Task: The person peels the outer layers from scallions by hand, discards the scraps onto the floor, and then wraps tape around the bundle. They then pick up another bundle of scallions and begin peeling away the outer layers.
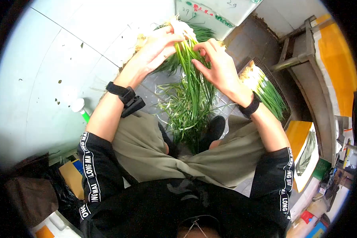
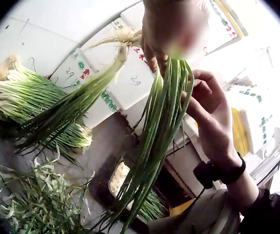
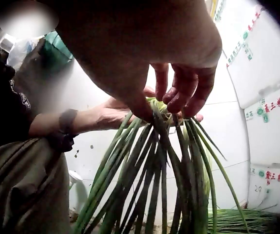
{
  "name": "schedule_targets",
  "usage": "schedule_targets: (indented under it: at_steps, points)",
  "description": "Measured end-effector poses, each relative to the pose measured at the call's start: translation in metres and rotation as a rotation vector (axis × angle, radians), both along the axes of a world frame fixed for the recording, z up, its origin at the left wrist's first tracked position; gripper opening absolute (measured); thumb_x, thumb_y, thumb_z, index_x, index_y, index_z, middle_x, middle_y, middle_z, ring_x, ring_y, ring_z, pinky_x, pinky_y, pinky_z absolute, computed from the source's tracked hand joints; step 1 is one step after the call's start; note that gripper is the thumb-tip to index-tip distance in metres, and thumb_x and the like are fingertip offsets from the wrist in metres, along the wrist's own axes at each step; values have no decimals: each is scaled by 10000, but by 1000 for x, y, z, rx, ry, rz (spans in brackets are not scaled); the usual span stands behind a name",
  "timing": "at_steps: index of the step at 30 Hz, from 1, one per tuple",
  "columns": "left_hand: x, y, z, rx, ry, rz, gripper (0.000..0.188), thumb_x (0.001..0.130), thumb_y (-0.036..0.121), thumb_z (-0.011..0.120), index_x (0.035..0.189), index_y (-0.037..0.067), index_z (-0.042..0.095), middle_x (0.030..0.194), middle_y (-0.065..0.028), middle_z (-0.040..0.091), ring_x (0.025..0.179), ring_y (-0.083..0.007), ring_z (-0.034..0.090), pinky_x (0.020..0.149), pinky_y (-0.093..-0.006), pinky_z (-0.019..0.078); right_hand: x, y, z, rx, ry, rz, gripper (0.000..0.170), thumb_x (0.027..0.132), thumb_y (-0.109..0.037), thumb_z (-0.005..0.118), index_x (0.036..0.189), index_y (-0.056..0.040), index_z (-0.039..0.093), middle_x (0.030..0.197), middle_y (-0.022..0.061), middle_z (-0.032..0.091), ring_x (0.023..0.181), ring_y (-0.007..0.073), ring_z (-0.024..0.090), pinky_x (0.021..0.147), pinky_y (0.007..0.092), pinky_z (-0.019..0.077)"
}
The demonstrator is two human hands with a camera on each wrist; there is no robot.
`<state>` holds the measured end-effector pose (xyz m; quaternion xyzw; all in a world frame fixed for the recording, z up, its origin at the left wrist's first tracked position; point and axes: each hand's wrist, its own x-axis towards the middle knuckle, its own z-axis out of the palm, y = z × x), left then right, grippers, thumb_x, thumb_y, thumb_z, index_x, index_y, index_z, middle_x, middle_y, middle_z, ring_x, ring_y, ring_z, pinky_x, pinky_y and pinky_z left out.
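My left hand [image 1: 156,48] grips a bunch of green onions [image 1: 191,73] near its pale root end, at the top of the head view. Long green leaves hang down from it toward the floor. My right hand [image 1: 222,67] is at the same stalks just below, fingers curled and thumb apart from the forefinger. In the right wrist view, its thumb and fingertips [image 3: 176,105] lie either side of the upper stalks [image 3: 162,141]. Seen from the left wrist, the right hand [image 2: 213,114] reaches in from the side to the leaves.
Loose trimmed leaves [image 1: 182,115] are heaped on the tiled floor between my shoes [image 1: 215,129]. More green onions [image 2: 30,90] lie by white foam boxes [image 1: 214,14]. A dark crate [image 1: 287,113] with a neat onion bundle [image 1: 265,89] stands right, near a metal-legged table [image 1: 301,59].
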<state>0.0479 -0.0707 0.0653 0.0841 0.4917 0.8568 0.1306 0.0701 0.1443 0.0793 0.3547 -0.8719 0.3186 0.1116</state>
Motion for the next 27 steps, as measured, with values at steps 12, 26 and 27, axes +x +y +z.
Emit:
schedule_targets:
  at_steps: [12, 26, 27]
  points:
    - [-1, 7, -2, -42, -86, 5, 288, 953, 27, 552, 1231, -49, 547, 1182, -137, 635, 1098, -210, 639, 988, -322, 524, -2, 1, -8, 40, 329, 4, 207, 801, -135, 747, 961, -96, 622, 893, 76, 553, 776, 269, 580, 686, 381, 501]
    - [-4, 9, -6, 45, -69, -13, 246, 957, 29, 555, 1188, -53, 560, 1168, -141, 626, 1089, -219, 635, 997, -343, 516, -3, -4, -11, -180, 104, -49, 120, 820, -106, 732, 906, -78, 653, 770, 59, 550, 647, 204, 561, 599, 331, 473]
    - [-6, 8, -8, 46, -69, -11, 246, 957, 29, 555, 1188, -53, 560, 1168, -141, 626, 1089, -219, 635, 997, -343, 516, -3, -3, -10, -226, 44, -73, 117, 822, -97, 730, 913, -76, 658, 767, 53, 554, 624, 181, 551, 582, 314, 465]
